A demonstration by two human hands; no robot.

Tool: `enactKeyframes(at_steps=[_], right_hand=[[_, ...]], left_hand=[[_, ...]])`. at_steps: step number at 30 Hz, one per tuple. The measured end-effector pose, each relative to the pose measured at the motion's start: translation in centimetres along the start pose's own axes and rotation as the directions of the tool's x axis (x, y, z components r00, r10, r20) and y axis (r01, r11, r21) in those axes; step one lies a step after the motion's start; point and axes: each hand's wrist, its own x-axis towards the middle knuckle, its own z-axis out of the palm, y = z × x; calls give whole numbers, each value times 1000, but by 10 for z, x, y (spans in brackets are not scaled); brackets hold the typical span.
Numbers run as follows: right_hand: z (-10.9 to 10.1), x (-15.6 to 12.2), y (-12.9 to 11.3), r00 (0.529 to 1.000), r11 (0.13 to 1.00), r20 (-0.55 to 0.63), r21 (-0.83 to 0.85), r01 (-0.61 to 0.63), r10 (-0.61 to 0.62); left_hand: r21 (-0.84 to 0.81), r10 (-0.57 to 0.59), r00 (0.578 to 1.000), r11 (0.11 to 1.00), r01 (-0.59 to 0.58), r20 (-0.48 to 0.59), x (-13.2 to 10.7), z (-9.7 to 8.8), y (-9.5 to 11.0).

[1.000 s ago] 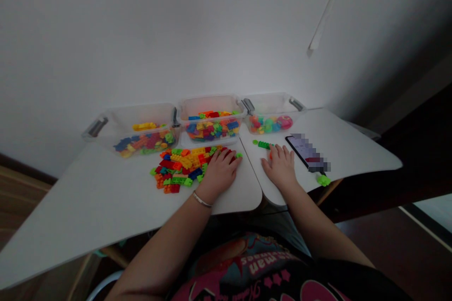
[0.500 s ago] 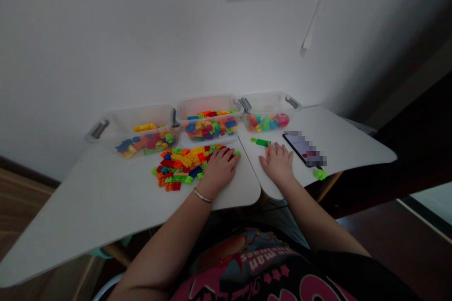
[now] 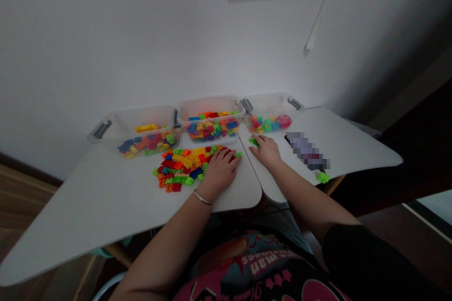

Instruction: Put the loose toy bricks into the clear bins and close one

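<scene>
L hand (image 3: pixel 221 169) palm down, fingers spread loosely, on R edge of studded plastic brick pile (image 3: pixel 181 167), near side, L tabletop (image 3: pixel 106 207) (2 total, smooth white). R hand (image 3: pixel 266 151) curled at green pc (image 3: pixel 252 141); grip can't tell. Far: 3 clear rect. plastic bins (image 3: pixel 212 103) w/ toys. R: 1 phone (image 3: pixel 305 150), pixelated. Shirt (image 3: pixel 263 263) reads "man", partly.

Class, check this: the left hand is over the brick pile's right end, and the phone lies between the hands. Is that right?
No: the head view shows the phone to the right of the right hand. The left hand is indeed over the right end of the brick pile.
</scene>
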Motion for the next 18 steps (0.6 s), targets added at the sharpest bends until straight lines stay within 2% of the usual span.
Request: enactKeyframes(at_steps=[4, 10, 18], right_hand=[[4, 8, -7, 999, 999, -10, 2, 37, -37], [10, 12, -11, 999, 999, -44, 44, 14, -12], [12, 13, -20, 999, 997, -18, 77, -27, 29]], left_hand=[[1, 2, 1000, 1000, -2, 0, 0, 1, -1], [-3, 3, 1000, 1000, -3, 1, 0, 1, -2], [-15, -2, 1000, 1000, 2, 3, -1, 0, -2]])
